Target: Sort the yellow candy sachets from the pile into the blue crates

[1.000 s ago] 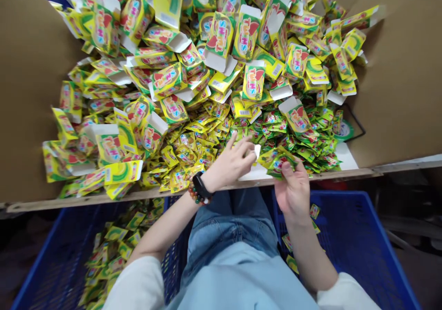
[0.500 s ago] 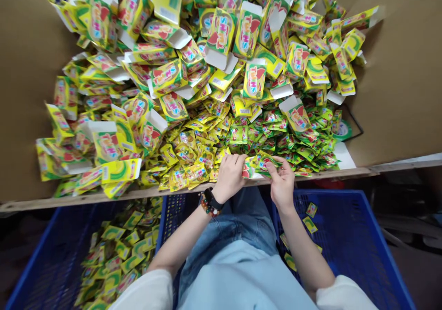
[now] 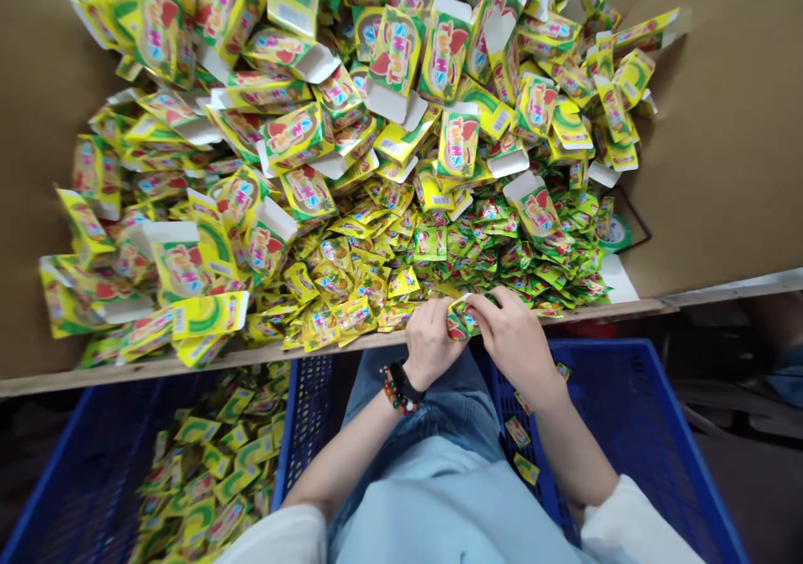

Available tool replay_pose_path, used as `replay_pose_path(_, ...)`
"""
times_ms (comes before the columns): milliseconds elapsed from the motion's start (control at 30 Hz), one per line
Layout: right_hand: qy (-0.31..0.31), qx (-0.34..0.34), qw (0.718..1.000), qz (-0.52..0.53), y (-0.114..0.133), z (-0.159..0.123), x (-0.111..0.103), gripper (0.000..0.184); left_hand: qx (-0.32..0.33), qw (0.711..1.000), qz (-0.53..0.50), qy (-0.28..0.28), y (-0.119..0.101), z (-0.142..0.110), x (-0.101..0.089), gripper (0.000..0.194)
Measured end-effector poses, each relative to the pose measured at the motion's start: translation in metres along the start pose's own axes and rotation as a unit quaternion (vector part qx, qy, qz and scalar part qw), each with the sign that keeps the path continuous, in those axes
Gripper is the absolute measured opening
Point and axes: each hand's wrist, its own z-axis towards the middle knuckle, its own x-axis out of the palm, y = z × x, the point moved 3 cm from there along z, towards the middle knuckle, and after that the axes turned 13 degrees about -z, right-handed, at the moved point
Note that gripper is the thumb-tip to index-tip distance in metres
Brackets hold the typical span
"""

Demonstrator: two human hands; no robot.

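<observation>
Just over the front edge of the wooden ledge, my left hand (image 3: 432, 338) grips a small green and yellow candy box (image 3: 459, 320). My right hand (image 3: 519, 342) is closed at the box's right end, thumb and fingers pinched on it. Its fingers hide most of that end. Right behind the hands lie loose green candy sachets (image 3: 431, 243), with yellow candy sachets (image 3: 332, 284) to their left. Beyond them rises a heap of printed cartons (image 3: 304, 133), many with white flaps standing open.
Brown cardboard walls (image 3: 721, 129) flank the heap. Below the ledge (image 3: 251, 355), a blue crate (image 3: 69, 480) on the left holds many small boxes (image 3: 213, 464). Another blue crate (image 3: 652, 430) on the right has several boxes in it. A tape roll (image 3: 618, 233) lies at the right.
The green sachet that was in my right fingers no longer shows. My right hand has turned over and closed in on the box's end. My left hand has shifted slightly right and nearer.
</observation>
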Motion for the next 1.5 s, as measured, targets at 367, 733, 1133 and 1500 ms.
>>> replay_pose_path(367, -0.157, -0.085, 0.984, -0.026, 0.022, 0.004, 0.005, 0.027, -0.044, 0.992, -0.114, -0.035, 0.007, -0.003, -0.002, 0.032)
replay_pose_path(733, -0.2, 0.048, 0.929, 0.308, 0.03, -0.012, 0.041, 0.032, -0.033, 0.988, -0.144, -0.037, 0.015, -0.013, -0.007, 0.051)
replay_pose_path(1133, -0.043, 0.033, 0.862, 0.504, 0.035, -0.011, 0.063, 0.037, -0.012, 0.988, -0.154, -0.029, 0.021, -0.023, -0.001, 0.052)
replay_pose_path(1500, -0.065, -0.011, 0.902, 0.427, 0.034, -0.007, 0.065, 0.039, -0.003, 0.995, -0.09, -0.042, 0.016, -0.017, -0.001, 0.042)
